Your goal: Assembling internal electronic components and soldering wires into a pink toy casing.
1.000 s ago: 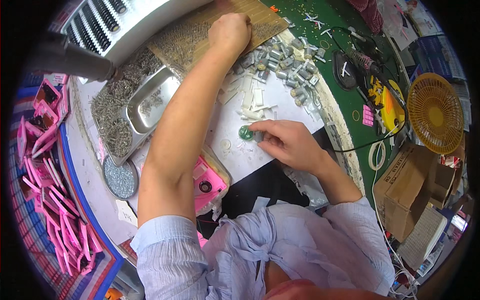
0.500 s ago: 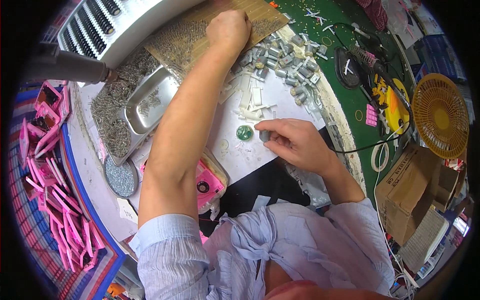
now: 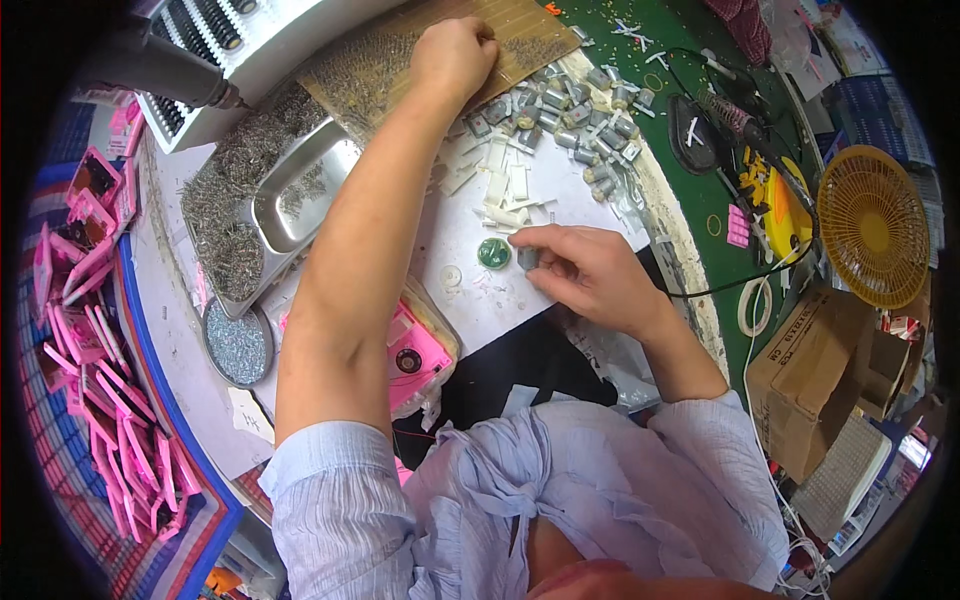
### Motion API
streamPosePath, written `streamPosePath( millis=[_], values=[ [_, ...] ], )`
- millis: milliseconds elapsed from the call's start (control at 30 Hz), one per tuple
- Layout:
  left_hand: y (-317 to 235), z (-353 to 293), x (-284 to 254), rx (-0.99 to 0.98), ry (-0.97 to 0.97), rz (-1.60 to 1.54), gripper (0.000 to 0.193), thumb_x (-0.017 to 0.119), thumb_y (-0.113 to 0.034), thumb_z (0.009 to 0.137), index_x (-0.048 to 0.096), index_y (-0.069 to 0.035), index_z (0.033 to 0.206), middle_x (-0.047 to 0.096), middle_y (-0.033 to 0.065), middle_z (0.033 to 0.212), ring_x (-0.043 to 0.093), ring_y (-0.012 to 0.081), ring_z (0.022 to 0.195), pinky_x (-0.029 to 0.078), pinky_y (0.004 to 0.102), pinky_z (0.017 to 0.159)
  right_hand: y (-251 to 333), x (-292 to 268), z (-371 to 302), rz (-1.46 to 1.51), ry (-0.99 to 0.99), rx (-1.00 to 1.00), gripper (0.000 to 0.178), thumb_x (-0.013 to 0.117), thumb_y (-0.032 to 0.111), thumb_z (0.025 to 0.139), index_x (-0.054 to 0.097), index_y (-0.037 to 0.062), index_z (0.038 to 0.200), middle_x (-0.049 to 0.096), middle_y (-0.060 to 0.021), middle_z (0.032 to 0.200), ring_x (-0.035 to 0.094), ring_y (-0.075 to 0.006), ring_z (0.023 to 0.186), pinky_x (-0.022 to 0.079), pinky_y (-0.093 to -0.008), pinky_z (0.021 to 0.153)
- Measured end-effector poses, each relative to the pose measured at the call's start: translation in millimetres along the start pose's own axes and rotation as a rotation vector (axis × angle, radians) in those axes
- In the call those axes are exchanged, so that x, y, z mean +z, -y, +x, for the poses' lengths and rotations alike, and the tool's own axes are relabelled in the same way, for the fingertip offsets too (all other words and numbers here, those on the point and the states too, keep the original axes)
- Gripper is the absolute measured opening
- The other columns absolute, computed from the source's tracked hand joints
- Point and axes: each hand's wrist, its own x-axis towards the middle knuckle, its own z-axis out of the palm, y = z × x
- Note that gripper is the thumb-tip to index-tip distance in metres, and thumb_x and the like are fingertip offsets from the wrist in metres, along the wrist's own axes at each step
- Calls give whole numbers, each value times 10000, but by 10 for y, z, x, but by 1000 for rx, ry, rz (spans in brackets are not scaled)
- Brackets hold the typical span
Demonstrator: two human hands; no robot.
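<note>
My left hand reaches far over a brown board strewn with many small metal pieces. Its fingers are curled together, and whatever they hold is hidden. Near the middle of the table, my right hand pinches a small grey motor between thumb and fingers. Just left of that motor sits a small round green container. White plastic parts lie beyond it, and a heap of similar grey motors spreads between the board and the table's right edge.
An electric screwdriver hangs at upper left above a metal tray of small metal parts. A round dish of tiny pieces and a pink cassette-shaped case lie nearer. Pink parts pile at far left; a yellow fan and cardboard box stand right.
The view has shifted slightly. My left hand still rests over the board with its fingers a little changed. My right hand keeps the motor beside the green container.
</note>
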Motion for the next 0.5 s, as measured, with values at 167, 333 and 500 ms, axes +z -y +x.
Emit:
streamPosePath(
  millis=[167, 333, 500],
  values=[
    [-183, -16, -58, -62, 45, 94, 231, 687, -346, 898, 785, -208, 1056, 743, 103, 1085, 701, 315, 1046, 563, 460, 885, 7, 24, -14, 21, 7, 12, 344, 708, 97, 876, 667, 108, 1217, 662, -80, 778, 658, -265, 724, 514, -377, 678],
    [-207, -38, -30, -42, 21, 103, 215, 674, -348, 909, 782, -229, 1052, 731, 85, 1129, 695, 308, 1060, 566, 454, 876, -33, 1, -31, 37, 8, 1, 346, 710, 103, 878, 661, 107, 1220, 664, -76, 792, 659, -265, 729, 514, -376, 681],
    [-263, -53, -14, -71, -33, 126, 209, 689, -299, 908, 778, -190, 1062, 750, 97, 1070, 718, 311, 987, 576, 433, 838, -62, -13, -29, 24, 15, -10, 344, 715, 106, 877, 661, 110, 1216, 665, -76, 797, 659, -267, 741, 510, -376, 690]
  ],
)
